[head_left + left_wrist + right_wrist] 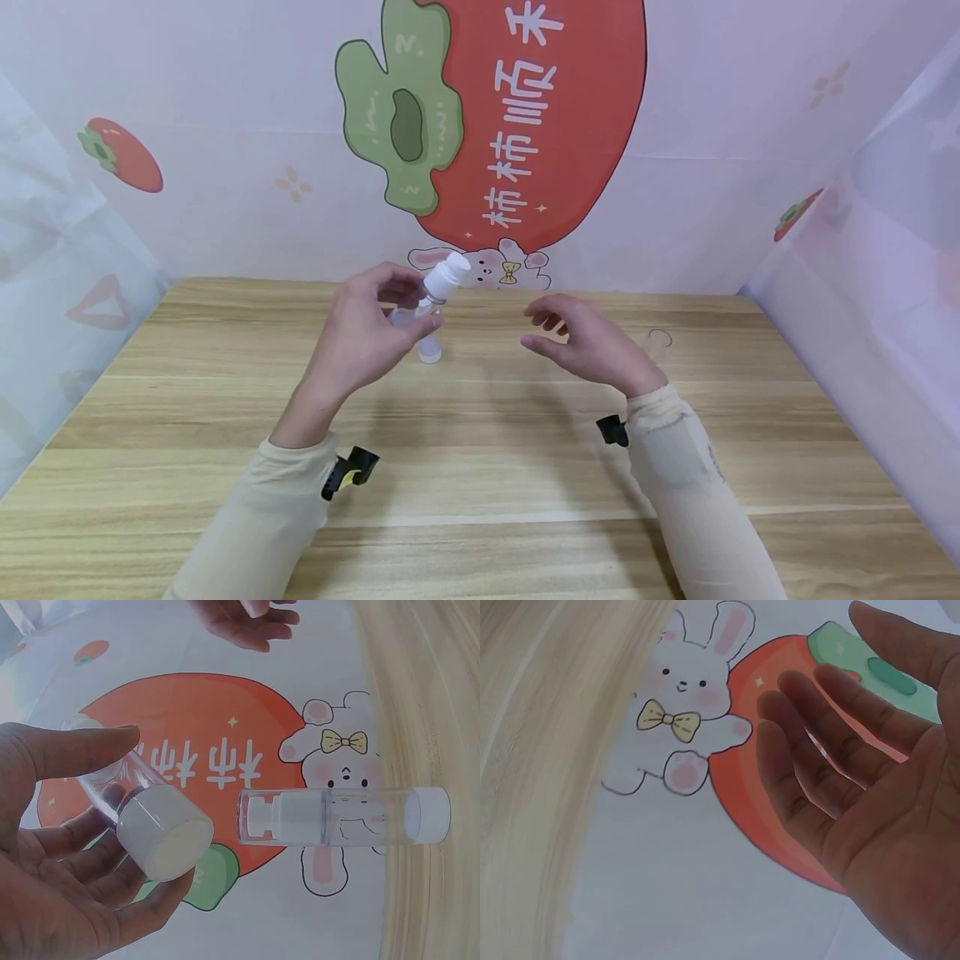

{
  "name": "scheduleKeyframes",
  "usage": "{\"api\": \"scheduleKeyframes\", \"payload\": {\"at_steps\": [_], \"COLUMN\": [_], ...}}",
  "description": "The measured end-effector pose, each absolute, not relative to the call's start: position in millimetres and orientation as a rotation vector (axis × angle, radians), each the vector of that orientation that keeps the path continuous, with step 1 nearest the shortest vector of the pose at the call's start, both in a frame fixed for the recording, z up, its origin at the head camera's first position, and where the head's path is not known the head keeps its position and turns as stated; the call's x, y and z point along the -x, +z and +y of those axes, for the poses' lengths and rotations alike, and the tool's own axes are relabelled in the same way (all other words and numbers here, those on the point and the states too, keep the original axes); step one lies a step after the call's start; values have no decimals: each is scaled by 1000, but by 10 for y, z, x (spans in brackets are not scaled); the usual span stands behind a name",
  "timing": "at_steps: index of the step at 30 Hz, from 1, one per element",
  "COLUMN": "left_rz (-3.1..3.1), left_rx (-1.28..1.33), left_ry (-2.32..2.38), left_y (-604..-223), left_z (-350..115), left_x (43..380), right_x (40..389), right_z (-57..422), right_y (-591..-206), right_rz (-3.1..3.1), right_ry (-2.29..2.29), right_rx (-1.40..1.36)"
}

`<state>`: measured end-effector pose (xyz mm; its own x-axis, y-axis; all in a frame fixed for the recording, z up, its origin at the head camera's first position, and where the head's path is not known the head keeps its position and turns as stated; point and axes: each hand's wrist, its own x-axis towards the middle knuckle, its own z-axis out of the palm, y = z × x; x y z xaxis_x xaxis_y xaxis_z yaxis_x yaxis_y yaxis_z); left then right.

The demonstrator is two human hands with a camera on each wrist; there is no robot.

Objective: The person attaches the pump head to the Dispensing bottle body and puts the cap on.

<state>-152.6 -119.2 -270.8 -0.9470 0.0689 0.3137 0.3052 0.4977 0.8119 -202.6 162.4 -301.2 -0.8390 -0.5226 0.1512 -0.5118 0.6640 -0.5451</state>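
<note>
My left hand (367, 325) grips a clear pump bottle (445, 279) between thumb and fingers, tilted with its white pump head up and to the right. In the left wrist view, this bottle's white base (169, 832) faces the camera. Just behind it a second clear pump bottle (429, 346) stands upright on the table; the left wrist view shows a see-through cap (255, 817) over its white pump. My right hand (588, 342) hovers above the table to the right, fingers loosely bent, holding nothing. Its palm also fills the side of the right wrist view.
A faint see-through piece with a thin curved rim (660, 337) lies on the wooden table (480, 492) beyond my right wrist; its kind is unclear. A printed cloth backdrop (720, 208) rises at the table's back edge, with cloth sides left and right.
</note>
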Motion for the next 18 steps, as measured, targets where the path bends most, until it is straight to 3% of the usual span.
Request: {"api": "scheduleKeyframes", "payload": {"at_steps": [18], "left_rz": [-2501], "left_rx": [331], "left_ry": [-1429], "left_y": [-2710], "left_z": [-1194], "left_x": [1529], "right_x": [2233], "right_z": [2073], "right_y": [-3066], "right_rz": [2976], "right_ry": [-778], "right_rx": [607]}}
